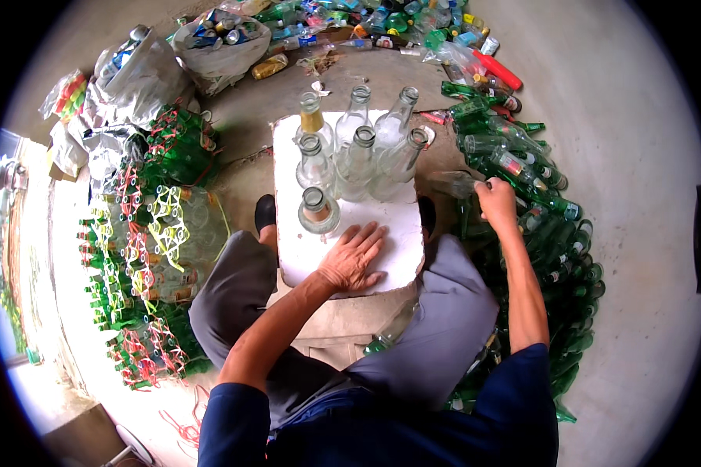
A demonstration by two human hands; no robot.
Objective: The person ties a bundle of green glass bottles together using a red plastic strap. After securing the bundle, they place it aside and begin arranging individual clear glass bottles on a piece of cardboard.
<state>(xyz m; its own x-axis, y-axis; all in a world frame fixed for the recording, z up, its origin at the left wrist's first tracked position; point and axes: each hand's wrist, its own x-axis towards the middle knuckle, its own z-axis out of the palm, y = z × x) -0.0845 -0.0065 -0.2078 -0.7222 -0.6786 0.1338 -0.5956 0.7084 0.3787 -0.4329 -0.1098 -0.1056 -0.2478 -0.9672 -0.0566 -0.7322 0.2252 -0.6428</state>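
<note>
My left hand (pixel 354 258) lies flat on a white board (pixel 397 253) between my knees, its fingers spread and nothing in them. Several clear glass bottles (pixel 357 167) stand upright on the board's far and left part. One with a brownish label at its neck, the nearest bottle (pixel 319 214), stands just beyond my left fingertips. Off the board's right side, my right hand (pixel 497 204) is closed around one end of a clear glass bottle (pixel 453 184). That bottle lies roughly level and looks slightly blurred, above the green bottles.
A long heap of green bottles (pixel 522 167) curves along my right side. Bundles of bottles tied with string (pixel 171 222) stand at left. Sacks of cans (pixel 224 47) sit at the far left, and mixed plastic bottles (pixel 374 23) lie along the back.
</note>
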